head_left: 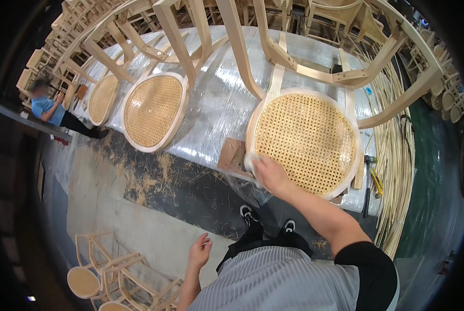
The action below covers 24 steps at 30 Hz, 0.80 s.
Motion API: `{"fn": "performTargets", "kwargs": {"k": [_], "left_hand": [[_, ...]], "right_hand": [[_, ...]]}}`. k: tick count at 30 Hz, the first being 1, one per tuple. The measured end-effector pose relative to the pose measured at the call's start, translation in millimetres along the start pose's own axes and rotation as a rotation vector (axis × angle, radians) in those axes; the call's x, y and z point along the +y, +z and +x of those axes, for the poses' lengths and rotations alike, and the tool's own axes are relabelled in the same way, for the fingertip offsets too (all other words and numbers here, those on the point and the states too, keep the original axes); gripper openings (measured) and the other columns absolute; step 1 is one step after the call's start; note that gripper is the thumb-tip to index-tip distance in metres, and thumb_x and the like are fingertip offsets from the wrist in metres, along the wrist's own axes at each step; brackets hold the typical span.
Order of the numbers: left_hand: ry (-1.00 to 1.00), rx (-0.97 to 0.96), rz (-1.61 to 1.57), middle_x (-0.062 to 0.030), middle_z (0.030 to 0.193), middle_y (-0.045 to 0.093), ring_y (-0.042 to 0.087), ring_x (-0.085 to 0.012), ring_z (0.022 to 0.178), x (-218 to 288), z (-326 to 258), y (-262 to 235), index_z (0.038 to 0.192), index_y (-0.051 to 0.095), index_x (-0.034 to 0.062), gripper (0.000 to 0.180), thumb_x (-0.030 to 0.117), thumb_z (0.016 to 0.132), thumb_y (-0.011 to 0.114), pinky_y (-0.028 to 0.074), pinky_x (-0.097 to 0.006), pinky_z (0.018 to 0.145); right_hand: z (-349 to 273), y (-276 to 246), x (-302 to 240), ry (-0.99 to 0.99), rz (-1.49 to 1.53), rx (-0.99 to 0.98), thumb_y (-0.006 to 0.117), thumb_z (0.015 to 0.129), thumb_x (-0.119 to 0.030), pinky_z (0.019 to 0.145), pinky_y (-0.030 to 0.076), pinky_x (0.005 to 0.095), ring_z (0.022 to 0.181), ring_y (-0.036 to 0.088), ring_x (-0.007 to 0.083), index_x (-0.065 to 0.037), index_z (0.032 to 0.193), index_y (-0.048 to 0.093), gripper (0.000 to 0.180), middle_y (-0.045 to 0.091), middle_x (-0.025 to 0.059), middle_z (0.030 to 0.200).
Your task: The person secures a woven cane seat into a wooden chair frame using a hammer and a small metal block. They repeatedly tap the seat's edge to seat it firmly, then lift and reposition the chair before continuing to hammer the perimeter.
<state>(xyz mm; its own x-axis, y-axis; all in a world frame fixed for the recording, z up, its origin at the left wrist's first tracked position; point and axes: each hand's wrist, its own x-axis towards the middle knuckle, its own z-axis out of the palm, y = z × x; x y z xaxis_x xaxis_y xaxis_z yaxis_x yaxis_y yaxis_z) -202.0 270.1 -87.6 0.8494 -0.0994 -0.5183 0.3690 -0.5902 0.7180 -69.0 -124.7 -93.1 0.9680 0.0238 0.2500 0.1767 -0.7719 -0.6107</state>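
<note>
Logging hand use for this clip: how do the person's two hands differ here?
The right hand reaches out to the near chair's cane seat rim, pressing a white cloth there; the left hand hangs low by the body, touching nothing. Right fingers are curled on the cloth, left fingers loosely open. Both are bare.

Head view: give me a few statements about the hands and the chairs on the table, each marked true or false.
1. The right hand presses a white cloth on the rim of the nearest cane seat. True.
2. The left hand grips a hammer. False: it hangs empty and open beside the body, above the floor.
3. The chairs lie on a table covered with clear plastic wrap. True.
4. The nearest cane seat is square. False: it is round, with a pale wooden rim.
5. A hammer lies near the table's right end, beside the seat. True.
6. No other person is in view. False: a person in a blue top sits at far left.
</note>
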Motion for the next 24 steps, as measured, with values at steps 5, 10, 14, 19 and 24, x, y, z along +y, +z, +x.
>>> {"fn": "performTargets", "kwargs": {"k": [5, 10, 14, 19, 24], "left_hand": [[0.137, -0.021, 0.105, -0.0181, 0.122, 0.076, 0.074, -0.0237, 0.108, 39, 52, -29, 0.145, 0.062, 0.004, 0.046, 0.016, 0.102, 0.07, 0.059, -0.037, 0.092], [0.063, -0.194, -0.081, -0.0162, 0.122, 0.076, 0.073, -0.0209, 0.105, 85, 107, -7, 0.141, 0.063, -0.0036, 0.041, 0.019, 0.107, 0.063, 0.059, -0.035, 0.09], [0.003, -0.631, -0.053, -0.016, 0.126, 0.075, 0.073, -0.0236, 0.108, 124, 136, 61, 0.14, 0.063, -0.0028, 0.039, 0.018, 0.107, 0.059, 0.059, -0.038, 0.093], [-0.131, -0.654, -0.277, -0.0133, 0.105, 0.074, 0.069, -0.0189, 0.087, 161, 130, 137, 0.132, 0.067, 0.0038, 0.03, 0.009, 0.102, 0.067, 0.057, -0.034, 0.073], [-0.27, -0.802, -0.696, -0.0177, 0.121, 0.071, 0.07, -0.0278, 0.106, 187, 126, 165, 0.141, 0.058, 0.0035, 0.037, 0.012, 0.105, 0.06, 0.059, -0.04, 0.091]], "right_hand": [[-172, -46, 13, 0.085, -0.095, -0.214, 0.07, 0.089, -0.012, 0.083, 0.059, 0.0518, 0.097, 0.07, 0.0397, -0.007, 0.125, 0.072, 0.036, 0.066, 0.0185, 0.115], [-256, -179, 64, 0.702, -0.534, 0.016, 0.068, 0.09, -0.012, 0.079, 0.058, 0.052, 0.09, 0.07, 0.0397, -0.01, 0.108, 0.078, 0.022, 0.064, 0.0182, 0.102], [-239, -290, 85, 0.801, -0.575, 0.436, 0.066, 0.094, -0.009, 0.084, 0.058, 0.0495, 0.101, 0.069, 0.0411, -0.011, 0.127, 0.075, 0.035, 0.066, 0.0196, 0.107], [-128, -366, 69, 0.752, -0.48, -0.128, 0.069, 0.096, -0.017, 0.096, 0.058, 0.0476, 0.118, 0.07, 0.0397, -0.016, 0.154, 0.058, 0.059, 0.068, 0.0227, 0.137], [71, -513, -61, 0.03, -0.253, -0.075, 0.075, 0.096, -0.013, 0.086, 0.06, 0.0394, 0.095, 0.076, 0.0259, -0.01, 0.139, 0.07, 0.043, 0.078, 0.0147, 0.111]]}}
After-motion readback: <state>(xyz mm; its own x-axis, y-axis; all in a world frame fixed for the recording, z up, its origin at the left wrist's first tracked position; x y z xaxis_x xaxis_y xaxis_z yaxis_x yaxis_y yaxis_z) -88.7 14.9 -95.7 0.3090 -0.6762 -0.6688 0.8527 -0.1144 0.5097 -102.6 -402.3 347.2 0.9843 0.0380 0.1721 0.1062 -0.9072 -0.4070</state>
